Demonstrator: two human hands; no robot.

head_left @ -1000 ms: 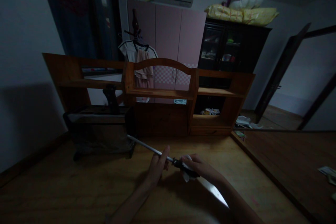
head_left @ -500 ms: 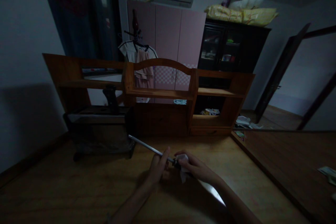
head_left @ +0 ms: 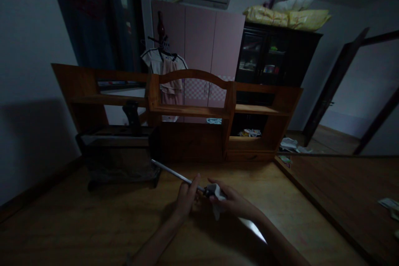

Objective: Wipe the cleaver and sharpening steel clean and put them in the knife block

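A thin silver metal rod (head_left: pixel 171 171) slants up and leftward over the wooden surface. My left hand (head_left: pixel 186 197) is closed around its lower part, thumb lying along the top. Just beyond that grip the rod meets a small black fitting (head_left: pixel 208 191), whose exact kind is too dark to make out. My right hand (head_left: pixel 232 200) is closed on a white tissue or cloth (head_left: pixel 217 195) wrapped partly over the black fitting. One end of the white piece hangs down below the fingers.
A wooden shelf unit (head_left: pixel 191 111) stands along the far edge of the wooden surface (head_left: pixel 124 224). At the left sits a dark wheeled case (head_left: pixel 118 162) with a black handled object (head_left: pixel 132 116) on top. A raised edge (head_left: pixel 311 199) runs along the right.
My right hand's fingers have shifted slightly on the white tissue, which now shows more and sits differently over the black fitting. My left hand and the rod have hardly moved.
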